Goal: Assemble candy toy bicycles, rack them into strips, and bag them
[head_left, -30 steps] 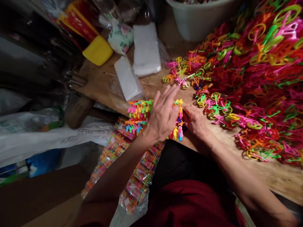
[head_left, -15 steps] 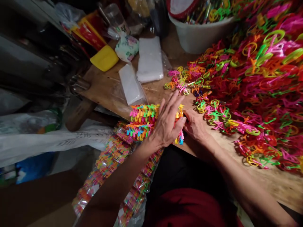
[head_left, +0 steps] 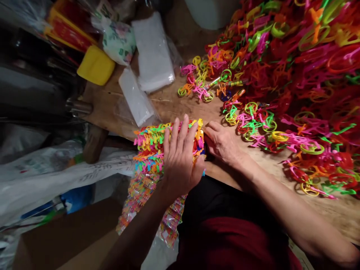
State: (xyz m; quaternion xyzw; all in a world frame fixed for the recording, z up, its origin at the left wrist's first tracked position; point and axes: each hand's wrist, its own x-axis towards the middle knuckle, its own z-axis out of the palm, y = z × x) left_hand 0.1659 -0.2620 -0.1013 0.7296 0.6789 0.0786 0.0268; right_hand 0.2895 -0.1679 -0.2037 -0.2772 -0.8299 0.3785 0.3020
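My left hand (head_left: 181,161) lies flat, fingers stretched, across stacked rows of small bright plastic pieces (head_left: 149,142) at the table's front edge. Curled fingers of my right hand (head_left: 222,144) rest against the right end of these rows; what they grip, if anything, is hidden. Below the edge hang clear plastic packs (head_left: 140,198) filled with similar colourful pieces. To the right of my right hand, loose plastic toy pieces (head_left: 255,123) with rings and sticks are spread over the wooden table (head_left: 168,107).
A large heap of loose pieces (head_left: 309,82) covers the right side. Stacks of white plastic sheets (head_left: 154,52) lie behind the rows, near a yellow container (head_left: 96,65) and a floral bag (head_left: 119,41). A pale tub (head_left: 212,13) stands at the back. A cardboard box (head_left: 67,232) is lower left.
The camera view has shifted closer and rightward. My left hand has slid left along the rows, its fingers pointing more straight ahead. My right hand stays at their right end.
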